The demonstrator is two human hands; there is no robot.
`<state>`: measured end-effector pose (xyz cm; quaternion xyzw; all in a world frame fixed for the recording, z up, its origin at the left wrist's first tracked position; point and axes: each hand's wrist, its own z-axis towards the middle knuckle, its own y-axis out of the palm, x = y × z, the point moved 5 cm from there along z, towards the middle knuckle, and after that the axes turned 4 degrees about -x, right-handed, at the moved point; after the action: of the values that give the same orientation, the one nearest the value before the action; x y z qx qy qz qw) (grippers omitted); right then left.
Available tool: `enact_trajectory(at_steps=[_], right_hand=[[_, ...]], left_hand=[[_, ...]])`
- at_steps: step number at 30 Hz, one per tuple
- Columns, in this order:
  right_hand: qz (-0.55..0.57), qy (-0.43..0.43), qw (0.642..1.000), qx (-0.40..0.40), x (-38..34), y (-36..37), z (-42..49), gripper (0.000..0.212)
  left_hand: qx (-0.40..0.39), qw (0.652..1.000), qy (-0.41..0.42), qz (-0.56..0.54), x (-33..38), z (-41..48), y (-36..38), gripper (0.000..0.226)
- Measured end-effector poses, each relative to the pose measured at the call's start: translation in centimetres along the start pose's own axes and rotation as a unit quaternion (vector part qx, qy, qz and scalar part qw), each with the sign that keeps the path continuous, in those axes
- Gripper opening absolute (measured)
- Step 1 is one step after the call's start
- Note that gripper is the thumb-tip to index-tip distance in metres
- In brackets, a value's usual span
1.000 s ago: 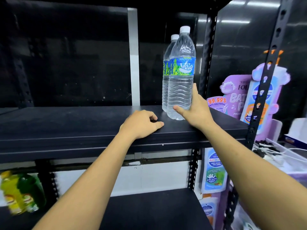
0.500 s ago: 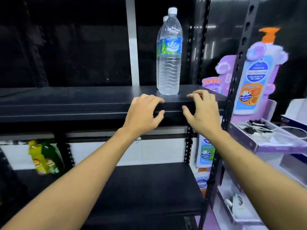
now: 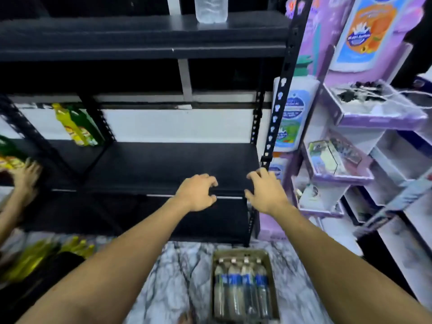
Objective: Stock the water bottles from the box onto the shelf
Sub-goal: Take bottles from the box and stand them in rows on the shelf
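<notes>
you've let go of the bottle (image 3: 211,10) on the shelf (image 3: 140,33); both your left hand (image 3: 198,191) and right hand (image 3: 265,194) now drop empty, fingers loosely spread, toward the box (image 3: 245,286) for another

Quick count: four water bottles (image 3: 243,289) lying side by side in one box (image 3: 244,253) on the floor, and one more bottle base (image 3: 211,10) up on the top shelf (image 3: 140,36) (could be a second hiding behind it, can't tell). The black rack shows three shelves. Two yellow and green bottles (image 3: 76,125) stand at the back left. Three hands in view, two bare ones up front plus someone else's hand (image 3: 28,176) at the left edge.
</notes>
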<state>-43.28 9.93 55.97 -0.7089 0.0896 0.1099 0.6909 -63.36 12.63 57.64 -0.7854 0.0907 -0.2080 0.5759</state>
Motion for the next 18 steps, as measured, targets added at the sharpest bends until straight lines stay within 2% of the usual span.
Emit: enact_trajectory(at_steps=[7, 11, 15, 18], right_hand=[[0.015, 0.086, 0.98, -0.181, 5.6, 11.9, -5.4, 0.05], [0.027, 0.148, 0.959, -0.242, 8.4, 18.1, -8.0, 0.053], [0.054, 0.209, 0.928, -0.303, 10.8, 23.9, -10.2, 0.055], [0.073, 0.238, 0.909, -0.335, 12.8, 27.7, -11.1, 0.056]], left_hand=[[-0.151, 0.986, -0.055, -0.046, -2.5, -0.5, 13.4, 0.048], [-0.222, 0.972, -0.051, -0.06, -3.3, 0.0, 21.2, 0.041], [-0.294, 0.95, -0.071, -0.081, -4.6, 0.0, 29.7, 0.055], [-0.336, 0.931, -0.098, -0.105, -4.8, -0.4, 34.8, 0.051]])
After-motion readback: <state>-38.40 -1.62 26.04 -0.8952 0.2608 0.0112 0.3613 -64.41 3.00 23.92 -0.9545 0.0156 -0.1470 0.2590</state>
